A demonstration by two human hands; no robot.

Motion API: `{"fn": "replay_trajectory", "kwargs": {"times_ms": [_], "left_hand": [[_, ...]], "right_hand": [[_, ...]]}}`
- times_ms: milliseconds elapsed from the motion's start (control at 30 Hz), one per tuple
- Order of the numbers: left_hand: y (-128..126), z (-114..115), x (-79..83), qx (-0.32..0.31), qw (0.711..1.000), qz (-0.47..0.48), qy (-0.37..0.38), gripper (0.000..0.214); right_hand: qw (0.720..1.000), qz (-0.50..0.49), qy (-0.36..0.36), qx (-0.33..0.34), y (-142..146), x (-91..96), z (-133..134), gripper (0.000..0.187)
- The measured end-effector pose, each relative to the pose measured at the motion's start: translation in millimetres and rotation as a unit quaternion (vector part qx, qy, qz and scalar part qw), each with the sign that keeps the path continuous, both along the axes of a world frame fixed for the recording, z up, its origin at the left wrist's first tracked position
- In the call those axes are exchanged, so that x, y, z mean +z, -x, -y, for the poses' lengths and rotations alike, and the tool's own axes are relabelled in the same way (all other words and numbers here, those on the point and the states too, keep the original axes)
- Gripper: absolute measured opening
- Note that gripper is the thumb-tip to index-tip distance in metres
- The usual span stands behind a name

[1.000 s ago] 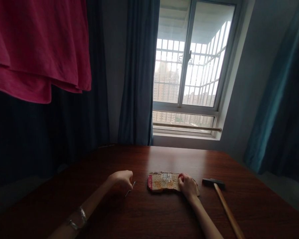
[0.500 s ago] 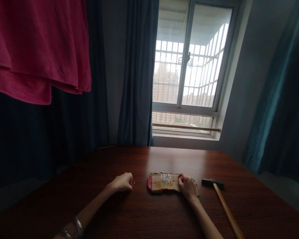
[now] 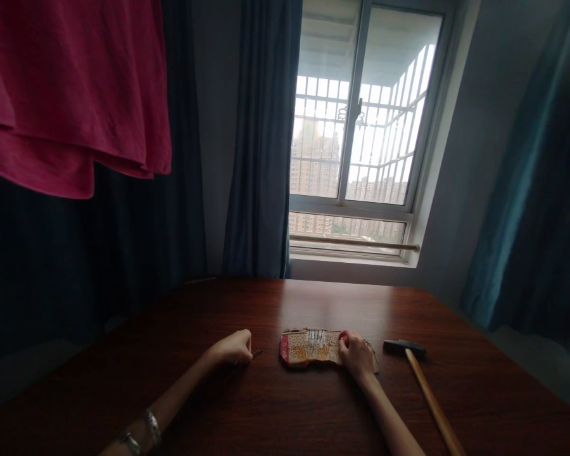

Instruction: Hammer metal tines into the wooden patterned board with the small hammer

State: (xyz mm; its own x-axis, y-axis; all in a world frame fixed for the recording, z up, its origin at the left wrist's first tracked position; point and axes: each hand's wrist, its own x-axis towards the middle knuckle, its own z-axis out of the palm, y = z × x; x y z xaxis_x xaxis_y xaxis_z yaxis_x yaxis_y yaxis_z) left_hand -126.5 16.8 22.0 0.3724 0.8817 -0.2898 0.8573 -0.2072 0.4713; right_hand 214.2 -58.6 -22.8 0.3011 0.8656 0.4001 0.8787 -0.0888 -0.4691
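Note:
A wooden board (image 3: 294, 352) lies on the table, dotted with small dark holes and pink at its left end. Several nails (image 3: 315, 334) stand upright near its back edge, with whitish material around their bases. My left hand (image 3: 235, 348) is closed just above the table, left of the board. A thin dark nail (image 3: 257, 353) pokes out from its fingertips. Over the board's right part, my right hand (image 3: 358, 356) is curled closed; whatever its fingers hold is hidden. To its right lies a hammer (image 3: 427, 392) with a dark head and a wooden handle.
The brown wooden table (image 3: 218, 405) reaches to the wall below a barred window (image 3: 351, 145). A pink cloth (image 3: 76, 95) hangs at the upper left. Blue curtains (image 3: 261, 145) hang beside the window and at the far right.
The nail in my left hand now lies at a flatter angle and sticks out slightly further right. My right hand stays on the board. The view has shifted a little.

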Motion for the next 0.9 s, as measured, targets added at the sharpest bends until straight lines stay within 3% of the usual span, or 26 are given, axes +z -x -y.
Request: {"fn": "replay_trajectory", "kwargs": {"times_ms": [300, 500, 667, 900], "left_hand": [[1.6, -0.2, 3.3, 0.033, 0.999, 0.023, 0.016, 0.012], [-8.2, -0.9, 24.9, -0.02, 0.991, 0.122, -0.047, 0.018], [-40.3, 4.1, 40.6, -0.065, 0.966, 0.251, -0.007, 0.033], [-100.2, 13.9, 31.8, -0.038, 0.912, 0.409, -0.003, 0.041]], "right_hand": [[1.0, -0.012, -0.007, -0.003, 0.2, -1.1, -0.7, 0.016], [0.999, -0.038, -0.012, -0.003, 1.0, 2.2, 1.7, 0.016], [0.995, -0.079, -0.052, 0.034, 5.5, 12.8, 7.3, 0.019], [0.967, -0.159, -0.119, 0.161, 31.1, 30.7, 18.1, 0.023]]}}
